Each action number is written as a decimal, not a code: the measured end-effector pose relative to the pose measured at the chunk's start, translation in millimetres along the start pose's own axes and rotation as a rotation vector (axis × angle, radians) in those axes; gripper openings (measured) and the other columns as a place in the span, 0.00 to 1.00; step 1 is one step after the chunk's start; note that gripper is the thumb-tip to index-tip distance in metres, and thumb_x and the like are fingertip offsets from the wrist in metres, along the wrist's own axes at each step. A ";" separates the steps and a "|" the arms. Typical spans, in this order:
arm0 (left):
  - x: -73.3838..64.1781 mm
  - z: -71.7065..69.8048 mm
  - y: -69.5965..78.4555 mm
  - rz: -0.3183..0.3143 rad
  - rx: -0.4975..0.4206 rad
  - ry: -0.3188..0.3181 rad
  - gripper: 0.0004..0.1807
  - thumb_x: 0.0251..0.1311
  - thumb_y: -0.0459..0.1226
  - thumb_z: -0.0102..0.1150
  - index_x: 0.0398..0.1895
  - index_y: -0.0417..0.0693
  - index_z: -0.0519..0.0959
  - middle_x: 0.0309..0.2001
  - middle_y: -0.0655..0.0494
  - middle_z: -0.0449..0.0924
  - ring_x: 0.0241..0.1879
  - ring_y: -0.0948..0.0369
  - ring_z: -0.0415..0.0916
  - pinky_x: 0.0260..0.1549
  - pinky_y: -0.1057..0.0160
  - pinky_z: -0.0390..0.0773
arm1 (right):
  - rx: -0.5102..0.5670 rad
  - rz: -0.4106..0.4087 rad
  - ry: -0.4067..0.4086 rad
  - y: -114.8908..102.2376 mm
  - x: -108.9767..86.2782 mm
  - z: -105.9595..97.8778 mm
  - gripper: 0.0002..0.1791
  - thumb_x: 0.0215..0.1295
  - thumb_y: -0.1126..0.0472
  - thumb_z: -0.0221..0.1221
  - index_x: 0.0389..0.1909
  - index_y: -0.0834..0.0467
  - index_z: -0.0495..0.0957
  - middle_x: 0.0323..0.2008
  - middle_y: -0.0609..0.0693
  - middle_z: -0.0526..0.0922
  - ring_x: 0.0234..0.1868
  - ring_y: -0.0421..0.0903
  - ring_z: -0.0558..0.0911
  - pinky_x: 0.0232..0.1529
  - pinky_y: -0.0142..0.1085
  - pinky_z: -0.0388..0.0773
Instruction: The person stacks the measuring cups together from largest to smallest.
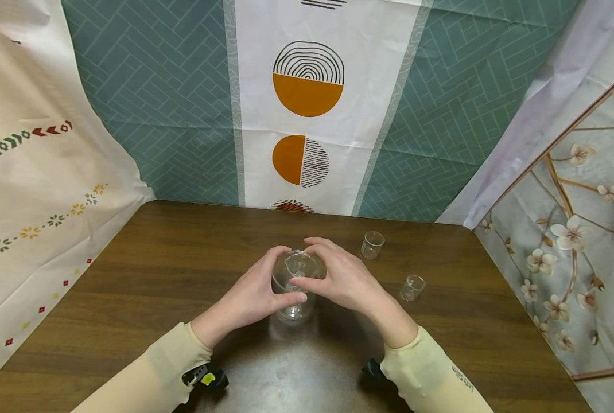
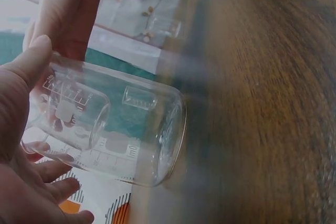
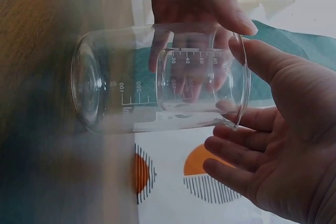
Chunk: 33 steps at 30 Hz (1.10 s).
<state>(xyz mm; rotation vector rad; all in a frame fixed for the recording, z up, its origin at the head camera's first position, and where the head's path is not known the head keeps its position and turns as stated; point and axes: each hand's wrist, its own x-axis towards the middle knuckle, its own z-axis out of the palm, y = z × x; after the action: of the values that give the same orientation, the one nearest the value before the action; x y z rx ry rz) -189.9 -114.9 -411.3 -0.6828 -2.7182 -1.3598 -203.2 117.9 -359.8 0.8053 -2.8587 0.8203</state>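
Note:
In front of me on the table, a large clear glass beaker (image 1: 295, 312) stands upright between both hands. A smaller beaker (image 3: 181, 85) with printed graduations hangs inside its upper part, above the base. My left hand (image 1: 250, 292) curls round the large beaker near its top, the thumb on the near side and the fingers behind the glass. With thumb and forefinger at the mouth, my right hand (image 1: 345, 278) pinches the smaller beaker's rim; its other fingers stay outside, loosely spread. The exact contact at the rim is partly hidden by the fingers and glass reflections.
Two small glass beakers stand to the right: one farther back (image 1: 372, 245), the other nearer (image 1: 412, 288). The brown wooden table (image 1: 183, 241) ends at patterned cloths at the back and on both sides.

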 end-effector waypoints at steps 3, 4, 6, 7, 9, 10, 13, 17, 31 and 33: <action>0.9 0.2 -1.8 -0.003 -0.056 -0.014 0.52 0.59 0.54 0.85 0.79 0.50 0.63 0.69 0.50 0.75 0.59 0.54 0.81 0.57 0.48 0.83 | -0.002 -0.003 -0.001 0.2 0.2 0.4 0.29 0.67 0.36 0.75 0.58 0.51 0.86 0.78 0.45 0.74 0.76 0.50 0.75 0.69 0.55 0.77; 1.0 0.4 -2.3 -0.003 -0.064 -0.017 0.52 0.59 0.54 0.85 0.79 0.51 0.62 0.69 0.51 0.75 0.58 0.54 0.81 0.57 0.49 0.83 | -0.003 -0.003 -0.002 0.3 0.2 0.5 0.29 0.67 0.36 0.75 0.58 0.51 0.86 0.78 0.45 0.74 0.76 0.50 0.75 0.69 0.55 0.77; 1.3 0.9 -3.4 0.002 -0.069 -0.016 0.53 0.58 0.54 0.86 0.78 0.51 0.62 0.68 0.50 0.75 0.58 0.54 0.81 0.56 0.49 0.83 | -0.004 -0.004 -0.003 0.3 0.2 0.7 0.29 0.67 0.36 0.75 0.59 0.51 0.86 0.78 0.45 0.74 0.76 0.50 0.75 0.69 0.55 0.77; 1.3 1.1 -3.9 0.006 -0.069 -0.015 0.53 0.58 0.54 0.86 0.78 0.51 0.62 0.68 0.50 0.75 0.58 0.54 0.81 0.56 0.49 0.83 | -0.004 -0.005 -0.004 0.3 0.2 0.8 0.29 0.67 0.37 0.75 0.59 0.51 0.86 0.78 0.45 0.74 0.77 0.50 0.75 0.69 0.55 0.78; 1.1 1.6 -4.4 0.012 -0.066 -0.010 0.54 0.57 0.54 0.86 0.79 0.50 0.62 0.68 0.49 0.75 0.58 0.53 0.81 0.56 0.49 0.83 | -0.005 -0.005 -0.005 0.5 0.2 1.0 0.29 0.67 0.37 0.76 0.59 0.51 0.86 0.78 0.45 0.74 0.77 0.50 0.75 0.69 0.55 0.78; 1.0 1.8 -4.5 0.014 -0.063 -0.008 0.54 0.57 0.54 0.86 0.79 0.50 0.62 0.69 0.49 0.75 0.59 0.52 0.81 0.56 0.48 0.83 | -0.005 -0.005 -0.005 0.5 0.2 1.1 0.29 0.67 0.37 0.76 0.59 0.51 0.86 0.78 0.45 0.74 0.77 0.50 0.75 0.69 0.55 0.78; 0.8 2.2 -4.5 0.009 -0.064 -0.004 0.54 0.57 0.53 0.86 0.79 0.49 0.62 0.69 0.49 0.74 0.59 0.52 0.81 0.57 0.48 0.83 | -0.006 -0.006 -0.006 0.8 0.4 1.4 0.29 0.67 0.36 0.75 0.59 0.51 0.86 0.78 0.45 0.74 0.77 0.50 0.74 0.69 0.55 0.78; 0.0 2.7 -3.8 -0.032 -0.080 -0.014 0.53 0.58 0.54 0.85 0.80 0.48 0.63 0.72 0.49 0.73 0.64 0.51 0.78 0.60 0.46 0.81 | -0.004 -0.001 -0.011 0.6 0.5 1.3 0.29 0.67 0.36 0.75 0.59 0.50 0.87 0.78 0.44 0.74 0.77 0.50 0.75 0.69 0.55 0.77; -0.5 8.2 -6.8 -0.111 -0.173 -0.037 0.54 0.60 0.54 0.84 0.81 0.47 0.62 0.77 0.47 0.70 0.73 0.48 0.72 0.69 0.39 0.73 | 0.000 0.004 -0.018 0.5 0.9 1.4 0.30 0.67 0.36 0.75 0.59 0.51 0.87 0.79 0.44 0.73 0.76 0.50 0.75 0.69 0.56 0.77; -0.4 9.6 -6.7 -0.107 -0.185 -0.034 0.55 0.59 0.53 0.85 0.81 0.48 0.61 0.76 0.48 0.71 0.73 0.49 0.72 0.70 0.40 0.72 | 0.000 0.006 -0.020 0.5 1.0 1.7 0.30 0.67 0.36 0.75 0.59 0.51 0.87 0.79 0.44 0.73 0.76 0.50 0.76 0.69 0.56 0.77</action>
<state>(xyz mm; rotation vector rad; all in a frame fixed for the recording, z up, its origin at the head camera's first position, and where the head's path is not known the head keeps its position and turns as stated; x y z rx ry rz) -190.6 -111.1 -422.4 -0.5827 -2.7149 -1.6545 -204.2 116.9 -361.3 0.8096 -2.8797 0.8179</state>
